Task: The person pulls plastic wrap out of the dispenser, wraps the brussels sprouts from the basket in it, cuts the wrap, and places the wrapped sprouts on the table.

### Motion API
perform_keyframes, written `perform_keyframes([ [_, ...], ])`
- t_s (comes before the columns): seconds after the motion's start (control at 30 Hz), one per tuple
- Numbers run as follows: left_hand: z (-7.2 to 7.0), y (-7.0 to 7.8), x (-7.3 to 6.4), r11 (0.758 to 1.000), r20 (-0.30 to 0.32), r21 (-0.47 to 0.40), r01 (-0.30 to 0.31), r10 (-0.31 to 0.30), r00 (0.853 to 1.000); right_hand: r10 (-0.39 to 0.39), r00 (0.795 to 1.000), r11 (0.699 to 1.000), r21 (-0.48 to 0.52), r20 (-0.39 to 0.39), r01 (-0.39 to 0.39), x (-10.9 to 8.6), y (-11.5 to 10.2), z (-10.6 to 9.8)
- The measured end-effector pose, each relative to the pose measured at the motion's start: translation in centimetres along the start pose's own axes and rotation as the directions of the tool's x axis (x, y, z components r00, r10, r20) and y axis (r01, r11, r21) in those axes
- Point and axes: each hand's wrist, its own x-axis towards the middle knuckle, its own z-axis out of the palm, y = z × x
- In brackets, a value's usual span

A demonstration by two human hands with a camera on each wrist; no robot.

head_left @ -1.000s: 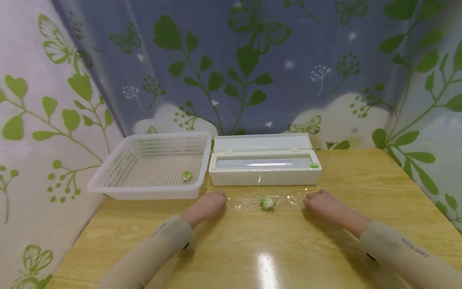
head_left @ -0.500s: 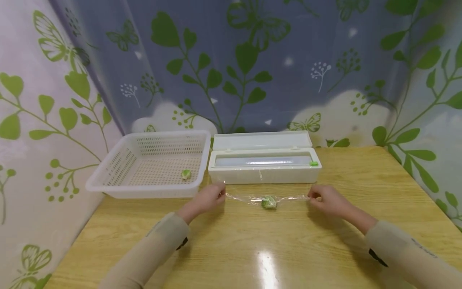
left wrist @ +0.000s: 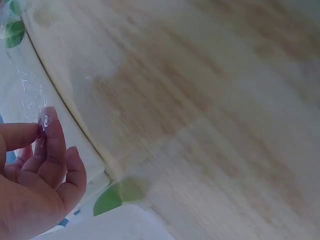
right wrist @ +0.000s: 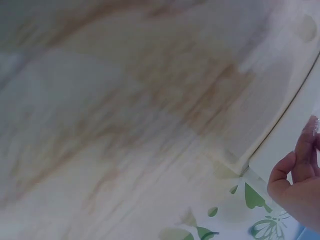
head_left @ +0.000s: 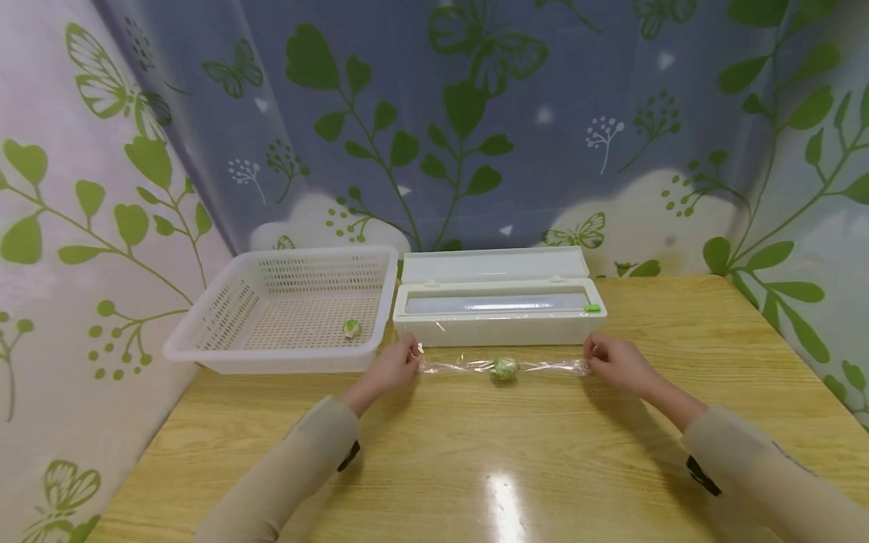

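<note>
A strip of clear plastic wrap point(head_left: 468, 366) stretches between the two hands in the head view. Near its middle sits a small green-and-white vegetable, like a Brussels sprout point(head_left: 504, 369), with the wrap gathered around it. My left hand point(head_left: 396, 365) pinches the wrap's left end between thumb and fingers, as the left wrist view also shows at the fingertips point(left wrist: 49, 114). The right hand point(head_left: 616, 363) pinches the right end; in the right wrist view that hand point(right wrist: 300, 172) is partly cut off by the frame edge.
Behind the wrap stands a white wrap dispenser box point(head_left: 498, 332), lid raised, with a green slider point(head_left: 592, 308) at its right end. To its left is a white perforated basket point(head_left: 271, 354) holding another sprout point(head_left: 351, 328). A patterned curtain point(head_left: 434, 136) hangs behind the wooden table point(head_left: 421, 460).
Both hands have lifted the wrap ends and moved slightly towards the box. The wrap has narrowed from a flat sheet into a twisted strip, and the sprout has shifted a little towards the box.
</note>
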Motion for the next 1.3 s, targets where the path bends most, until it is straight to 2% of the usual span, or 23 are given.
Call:
perform_keyframes([
  [0.13,0.1,-0.2,0.3,0.997,0.001,-0.049,0.058,-0.058,0.998,0.049,0.999,0.999,0.015,0.014,-0.049,0.2,-0.1,-0.1],
  [0.33,0.3,-0.4,0.6,0.991,-0.029,-0.063,0.115,-0.117,0.993,0.140,0.990,0.990,0.014,0.034,-0.140,0.5,-0.2,0.0],
  [0.43,0.3,-0.4,0.7,0.980,-0.044,-0.065,0.187,-0.190,0.981,0.163,0.986,0.986,-0.025,0.027,-0.162,0.7,-0.2,0.4],
  [0.53,0.2,-0.3,0.8,0.963,-0.058,-0.067,0.260,-0.264,0.963,0.161,0.987,0.985,-0.066,-0.017,-0.162,1.1,-0.2,0.7],
  [0.63,0.1,-0.2,0.8,0.947,-0.069,-0.101,0.305,-0.312,0.948,0.171,0.984,0.982,-0.073,-0.050,-0.174,1.2,-0.2,0.8],
  [0.83,0.4,-0.2,1.1,0.933,-0.096,-0.207,0.295,-0.319,0.943,0.283,0.958,0.958,-0.041,-0.035,-0.284,1.1,0.3,0.2],
  [1.03,0.8,-0.1,1.4,0.921,-0.062,-0.229,0.317,-0.338,0.939,0.291,0.957,0.957,-0.024,0.003,-0.290,1.0,0.6,-0.3],
  [1.13,0.7,0.0,1.2,0.926,-0.053,-0.220,0.306,-0.325,0.944,0.287,0.958,0.958,0.005,0.015,-0.287,1.0,0.6,-0.4],
  [1.23,0.4,0.4,0.8,0.942,-0.062,-0.203,0.266,-0.284,0.957,0.292,0.956,0.955,0.047,0.026,-0.293,0.9,0.5,-0.4],
  [1.3,-0.1,1.4,0.3,0.947,-0.062,-0.183,0.264,-0.279,0.958,0.318,0.948,0.944,0.087,0.032,-0.320,0.9,0.4,-0.4],
])
